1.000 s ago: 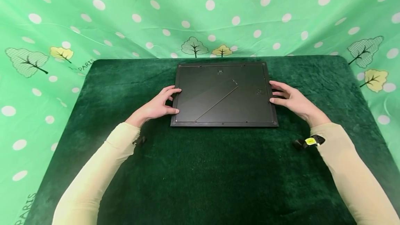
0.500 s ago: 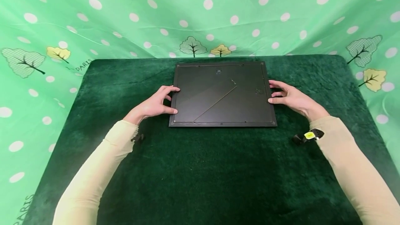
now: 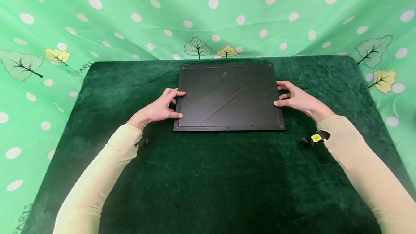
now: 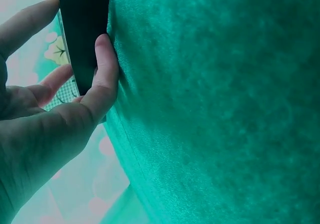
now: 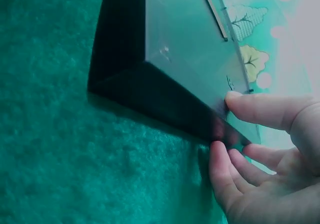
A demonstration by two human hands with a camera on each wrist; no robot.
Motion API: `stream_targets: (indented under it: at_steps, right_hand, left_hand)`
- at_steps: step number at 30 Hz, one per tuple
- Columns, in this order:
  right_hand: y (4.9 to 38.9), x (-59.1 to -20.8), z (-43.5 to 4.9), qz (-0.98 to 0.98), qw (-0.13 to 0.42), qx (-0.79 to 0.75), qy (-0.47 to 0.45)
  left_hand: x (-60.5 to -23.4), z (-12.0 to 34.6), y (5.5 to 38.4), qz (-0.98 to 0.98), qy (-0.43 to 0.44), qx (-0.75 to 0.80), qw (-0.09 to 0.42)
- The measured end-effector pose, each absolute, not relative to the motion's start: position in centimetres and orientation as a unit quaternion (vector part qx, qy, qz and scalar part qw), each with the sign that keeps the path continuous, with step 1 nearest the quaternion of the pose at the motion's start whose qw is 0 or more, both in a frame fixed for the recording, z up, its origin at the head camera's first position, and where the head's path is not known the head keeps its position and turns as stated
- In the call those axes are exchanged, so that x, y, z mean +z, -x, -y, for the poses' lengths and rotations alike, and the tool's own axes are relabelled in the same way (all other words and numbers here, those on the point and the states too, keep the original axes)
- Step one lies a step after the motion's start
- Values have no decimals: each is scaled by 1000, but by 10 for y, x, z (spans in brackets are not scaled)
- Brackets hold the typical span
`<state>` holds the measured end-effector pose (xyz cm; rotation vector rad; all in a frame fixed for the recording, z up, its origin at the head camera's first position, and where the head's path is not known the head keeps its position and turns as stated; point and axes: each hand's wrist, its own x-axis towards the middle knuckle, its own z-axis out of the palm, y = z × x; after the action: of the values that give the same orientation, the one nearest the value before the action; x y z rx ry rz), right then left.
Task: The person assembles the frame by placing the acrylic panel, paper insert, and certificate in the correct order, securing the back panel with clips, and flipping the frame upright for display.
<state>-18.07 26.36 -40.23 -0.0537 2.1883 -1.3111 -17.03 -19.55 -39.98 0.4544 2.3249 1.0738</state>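
Note:
A black picture frame (image 3: 253, 113) lies back side up on the dark green cloth, its thin support strip running diagonally across the backing panel. My left hand (image 3: 159, 109) grips the frame's left side, thumb near the front corner and a finger over the edge further back. Seen from the left wrist, the hand's fingers span the dark side wall (image 4: 82, 33). On the opposite side, my right hand (image 3: 300, 100) holds the right edge. The right wrist view shows its thumb (image 5: 250, 106) on top of the frame's edge and other fingers low against the thick side.
The dark green velvety cloth (image 3: 208, 183) covers the table beneath the frame. A light green curtain (image 3: 282, 17) with white dots, trees and lettering hangs behind and at both sides. Black straps with small devices sit at both wrists.
The whole head view has shifted slightly, so the frame and hands appear a little further left. Both hands stay at the frame's sides.

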Motion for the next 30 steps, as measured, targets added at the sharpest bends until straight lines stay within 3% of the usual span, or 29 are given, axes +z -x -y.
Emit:
stream_targets:
  at_steps: [30]
  right_hand:
    - [166, -404, -247, -865, 243, -439, 25]
  left_hand:
    - [-402, 195, 169, -857, -174, 405, 266]
